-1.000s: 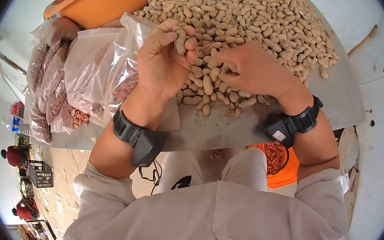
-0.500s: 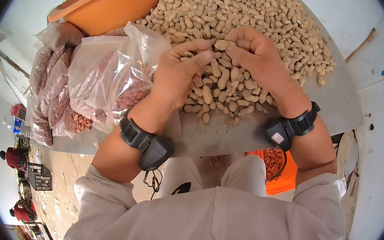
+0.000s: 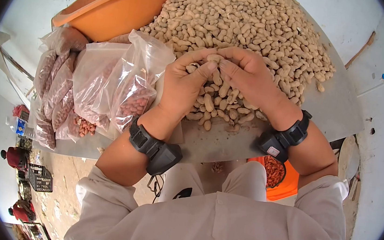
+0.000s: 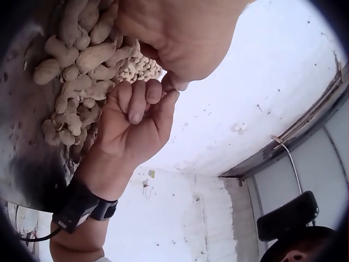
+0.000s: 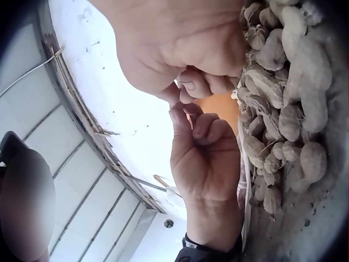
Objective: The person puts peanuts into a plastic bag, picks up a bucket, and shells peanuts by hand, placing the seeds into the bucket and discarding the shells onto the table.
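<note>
A peanut in its shell [image 3: 215, 58] is pinched between the thumbs and forefingers of both hands, close above the pile. My left hand [image 3: 181, 84] holds one end; my right hand [image 3: 255, 77] grips the other. A second peanut shell [image 3: 192, 67] shows under the curled fingers of the left hand. In both wrist views the fingertips meet and mostly hide the pinched peanut. Unshelled peanuts [image 3: 249, 18] form a large heap behind the hands, with several loose peanuts [image 4: 95, 57] spread out below them.
Clear plastic bags of shelled red peanuts [image 3: 132, 106] lie at the left of the grey table [image 3: 227, 145]. Behind them stands an orange basin [image 3: 114, 11]. Below the table's front edge is an orange container [image 3: 291, 179] of reddish pieces. Black crates [image 3: 40, 178] stand on the floor.
The left hand was turned palm up with a peanut in its fingers, the right hand over the pile. Both hands have come together, fingertips meeting at one peanut.
</note>
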Motion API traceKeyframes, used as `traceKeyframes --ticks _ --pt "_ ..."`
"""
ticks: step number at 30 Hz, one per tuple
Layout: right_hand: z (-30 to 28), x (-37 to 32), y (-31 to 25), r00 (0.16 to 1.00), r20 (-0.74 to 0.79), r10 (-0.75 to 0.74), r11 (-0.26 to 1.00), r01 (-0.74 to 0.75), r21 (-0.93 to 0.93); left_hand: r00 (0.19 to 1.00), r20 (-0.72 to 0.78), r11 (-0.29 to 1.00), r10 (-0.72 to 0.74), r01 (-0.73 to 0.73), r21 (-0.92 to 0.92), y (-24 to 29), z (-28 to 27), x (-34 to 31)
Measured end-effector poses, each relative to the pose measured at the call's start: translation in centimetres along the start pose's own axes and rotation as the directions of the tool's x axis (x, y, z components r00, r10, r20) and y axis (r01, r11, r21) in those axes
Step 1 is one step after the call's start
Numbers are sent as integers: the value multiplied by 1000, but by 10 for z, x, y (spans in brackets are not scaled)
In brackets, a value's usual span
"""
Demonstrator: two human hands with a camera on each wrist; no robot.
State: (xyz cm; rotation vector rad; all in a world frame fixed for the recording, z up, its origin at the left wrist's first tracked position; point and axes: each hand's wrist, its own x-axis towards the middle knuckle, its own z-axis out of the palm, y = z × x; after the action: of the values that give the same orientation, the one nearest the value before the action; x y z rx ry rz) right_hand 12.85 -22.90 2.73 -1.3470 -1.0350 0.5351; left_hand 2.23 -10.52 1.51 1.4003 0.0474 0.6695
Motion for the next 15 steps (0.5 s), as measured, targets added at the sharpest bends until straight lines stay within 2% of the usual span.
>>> traceKeyframes --ticks 2,5,8,15 --pt "2 0 3 997 -5 -75 990 74 -120 1000 -1 1000 8 -8 -26 -2 0 1" --pt "9 -2 5 955 -60 -291 918 262 -299 1000 1 997 20 -20 -78 -5 0 1" --pt "14 -6 1 941 -79 -328 864 265 -429 999 -25 998 31 -32 -45 -3 3 -3" --pt "20 -8 0 951 -153 -268 897 188 -399 1000 -18 993 26 -28 -112 -8 8 -6"
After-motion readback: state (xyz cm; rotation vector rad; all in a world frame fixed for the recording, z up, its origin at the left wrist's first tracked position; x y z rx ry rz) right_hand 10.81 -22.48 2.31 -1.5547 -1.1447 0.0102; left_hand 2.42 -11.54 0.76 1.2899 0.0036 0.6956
